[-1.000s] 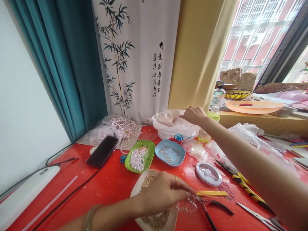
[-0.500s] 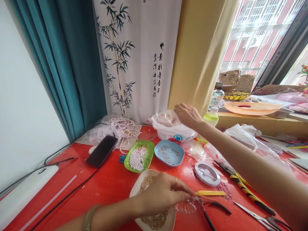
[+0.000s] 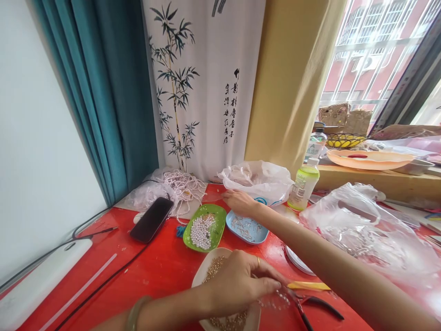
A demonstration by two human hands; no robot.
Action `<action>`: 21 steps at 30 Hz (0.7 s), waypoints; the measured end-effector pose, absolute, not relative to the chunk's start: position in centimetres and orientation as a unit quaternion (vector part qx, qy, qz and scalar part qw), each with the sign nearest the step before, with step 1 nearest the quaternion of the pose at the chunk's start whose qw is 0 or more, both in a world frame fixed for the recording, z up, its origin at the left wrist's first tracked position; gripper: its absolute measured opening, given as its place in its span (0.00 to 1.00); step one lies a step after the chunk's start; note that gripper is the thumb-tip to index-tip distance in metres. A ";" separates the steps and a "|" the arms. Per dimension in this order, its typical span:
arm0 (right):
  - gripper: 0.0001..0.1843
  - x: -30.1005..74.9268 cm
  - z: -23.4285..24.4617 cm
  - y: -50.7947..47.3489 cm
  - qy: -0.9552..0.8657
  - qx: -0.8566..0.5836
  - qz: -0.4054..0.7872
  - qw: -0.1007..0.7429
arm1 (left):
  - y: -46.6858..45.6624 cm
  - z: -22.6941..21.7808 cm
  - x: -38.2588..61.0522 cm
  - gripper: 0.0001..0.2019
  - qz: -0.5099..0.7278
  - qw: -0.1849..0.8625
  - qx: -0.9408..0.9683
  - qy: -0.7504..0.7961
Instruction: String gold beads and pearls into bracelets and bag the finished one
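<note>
My left hand [image 3: 241, 280], with a ring on one finger, is in a pinch at the front, over a white dish [image 3: 203, 287] of gold beads. From its fingertips hangs a strand of clear beads [image 3: 279, 299], partly hidden by the hand. Black-handled pliers [image 3: 319, 305] lie just right of the strand. My right hand [image 3: 239, 202] hovers at the back edge of a blue tray [image 3: 253, 239] with small metal pieces in it. Its fingers point left, stretched out, and I see nothing in them. Left of it stands a green tray [image 3: 220, 220] of white pearl beads.
A white plastic bag [image 3: 275, 179] and a yellow-green bottle [image 3: 303, 188] stand behind. On the left lie a phone [image 3: 151, 219], pearl strings [image 3: 186, 184] and a cable. A clear bag [image 3: 365, 225], a yellow-handled tool [image 3: 308, 286] and a white spool [image 3: 298, 260] are at right.
My right hand has come down and left from over the white bag to the blue tray. My left hand keeps its pinch on the bead strand. The view has shifted slightly.
</note>
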State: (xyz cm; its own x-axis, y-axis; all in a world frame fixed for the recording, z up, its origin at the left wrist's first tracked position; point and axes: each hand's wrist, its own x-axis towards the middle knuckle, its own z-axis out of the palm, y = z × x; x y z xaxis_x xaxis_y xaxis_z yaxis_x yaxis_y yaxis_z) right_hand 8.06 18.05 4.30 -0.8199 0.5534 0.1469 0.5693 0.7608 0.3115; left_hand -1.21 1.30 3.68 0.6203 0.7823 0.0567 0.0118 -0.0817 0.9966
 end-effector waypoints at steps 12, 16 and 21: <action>0.21 14.6 13.0 20.2 -0.679 -0.571 -0.246 0.391 | 1.4 3.6 -1.4 0.12 0.310 0.604 0.657 0.329; 0.18 16.7 10.9 20.7 -0.699 -0.607 -0.216 0.310 | 1.4 3.5 -1.2 0.12 0.311 0.608 0.654 0.326; 0.14 17.0 7.5 22.2 -0.759 -0.628 -0.134 0.106 | 1.5 3.1 -1.2 0.12 0.311 0.596 0.655 0.345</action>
